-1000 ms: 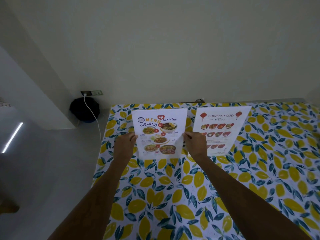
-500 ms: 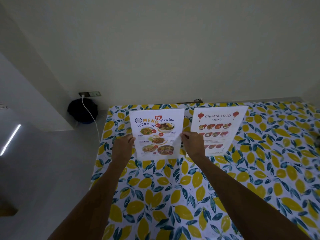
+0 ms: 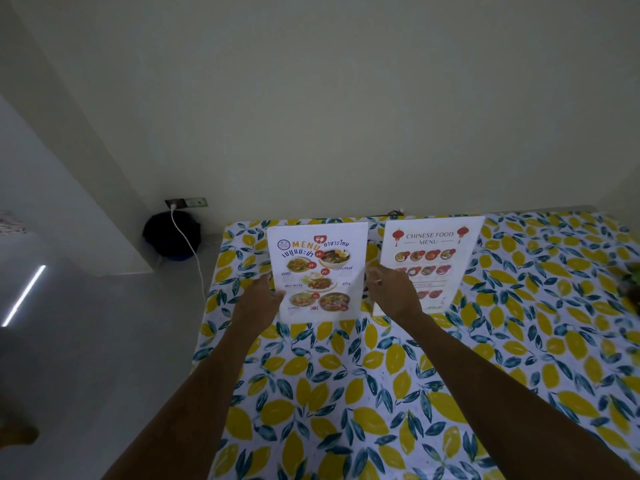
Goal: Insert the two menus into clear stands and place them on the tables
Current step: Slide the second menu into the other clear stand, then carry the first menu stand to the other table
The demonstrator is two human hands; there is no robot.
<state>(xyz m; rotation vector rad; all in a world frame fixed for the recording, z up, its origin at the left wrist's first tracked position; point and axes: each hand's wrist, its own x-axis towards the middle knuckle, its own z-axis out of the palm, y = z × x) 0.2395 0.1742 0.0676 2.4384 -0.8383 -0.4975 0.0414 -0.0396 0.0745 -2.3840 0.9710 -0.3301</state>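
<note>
The Thai food menu [image 3: 317, 271] stands upright in its clear stand near the far left of the table [image 3: 346, 393]. My left hand [image 3: 258, 303] grips its lower left edge, with fingers over the front. My right hand [image 3: 393, 292] is at the menu's right edge with fingers loosely apart, fingertips just beside the edge. The Chinese food menu [image 3: 431, 258] stands upright in its own stand immediately to the right, partly hidden behind my right hand.
The table has a yellow lemon-and-leaf cloth and sits against a pale wall. A black round object [image 3: 171, 235] with a white cable [image 3: 188, 244] plugged into a wall socket sits on the floor at left. Something green [image 3: 632, 277] shows at the right edge.
The Thai menu has settled upright on the table. My right hand has eased off its right edge; the left hand still overlaps the left edge.
</note>
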